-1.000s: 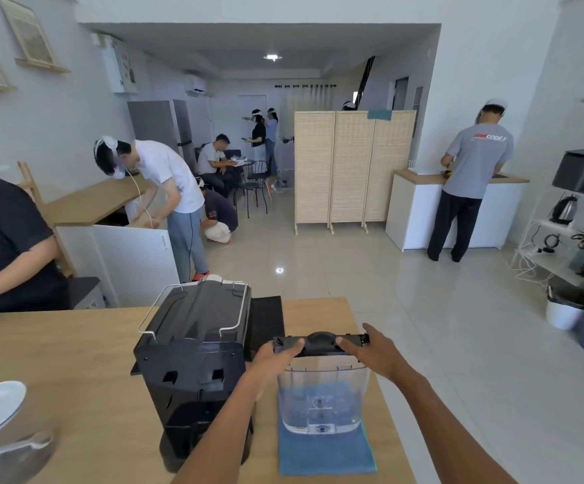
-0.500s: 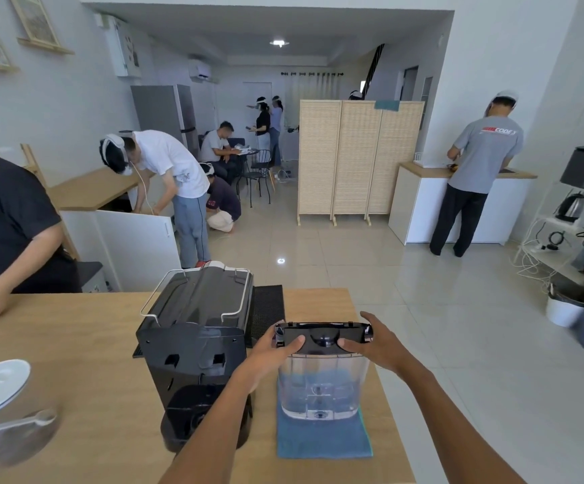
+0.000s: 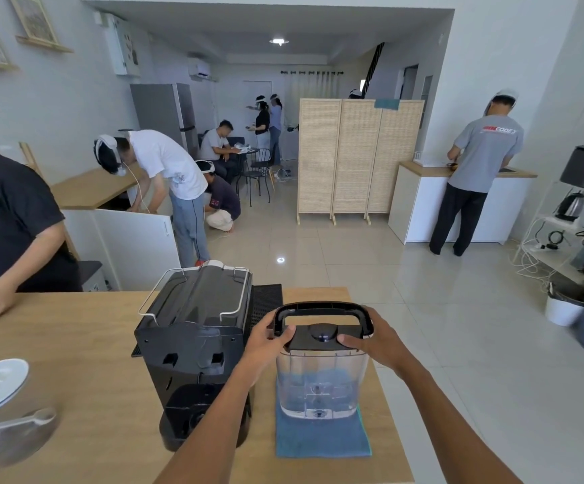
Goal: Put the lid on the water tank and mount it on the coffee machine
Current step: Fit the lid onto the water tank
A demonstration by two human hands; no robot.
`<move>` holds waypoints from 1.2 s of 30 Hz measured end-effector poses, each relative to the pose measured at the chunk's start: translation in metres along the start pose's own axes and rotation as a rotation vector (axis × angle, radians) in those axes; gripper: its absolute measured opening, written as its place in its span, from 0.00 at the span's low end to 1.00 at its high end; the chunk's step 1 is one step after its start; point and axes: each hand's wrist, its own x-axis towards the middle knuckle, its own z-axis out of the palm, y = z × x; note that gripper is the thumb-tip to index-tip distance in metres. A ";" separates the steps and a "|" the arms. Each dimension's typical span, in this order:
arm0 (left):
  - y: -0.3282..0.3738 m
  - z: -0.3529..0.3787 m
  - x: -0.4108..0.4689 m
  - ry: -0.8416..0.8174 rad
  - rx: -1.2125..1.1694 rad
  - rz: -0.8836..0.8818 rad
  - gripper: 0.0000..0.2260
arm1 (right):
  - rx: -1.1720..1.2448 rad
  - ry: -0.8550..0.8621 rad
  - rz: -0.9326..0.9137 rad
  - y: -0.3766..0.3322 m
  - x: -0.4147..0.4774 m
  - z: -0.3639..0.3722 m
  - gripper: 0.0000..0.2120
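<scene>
Head view: the black lid (image 3: 323,335) is pinched on the clear water tank (image 3: 322,382) by fingers of the left hand (image 3: 266,340) and right hand (image 3: 376,338), the tank standing on a blue cloth (image 3: 322,438) on the bench (image 3: 84,379), just beside the coffee machine (image 3: 196,344).

Clear water tank (image 3: 322,382) with a glossy black lid (image 3: 322,335), sitting on a teal-blue cloth (image 3: 322,438). Coffee machine (image 3: 194,344) is all black with silver wire rails, bench (image 3: 74,361) is light woodgrain.
</scene>
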 end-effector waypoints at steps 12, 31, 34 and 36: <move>0.001 0.020 0.004 0.195 0.073 0.193 0.23 | 0.120 0.110 0.042 -0.002 0.001 0.013 0.38; 0.034 0.036 0.006 0.253 -0.293 -0.085 0.27 | 0.276 0.218 0.014 -0.006 0.002 0.022 0.25; 0.035 0.034 0.003 0.221 -0.274 -0.060 0.26 | 0.274 0.205 0.037 -0.008 0.007 0.020 0.26; 0.032 0.032 0.001 0.188 -0.264 -0.048 0.25 | 0.281 0.195 0.061 -0.013 0.010 0.019 0.27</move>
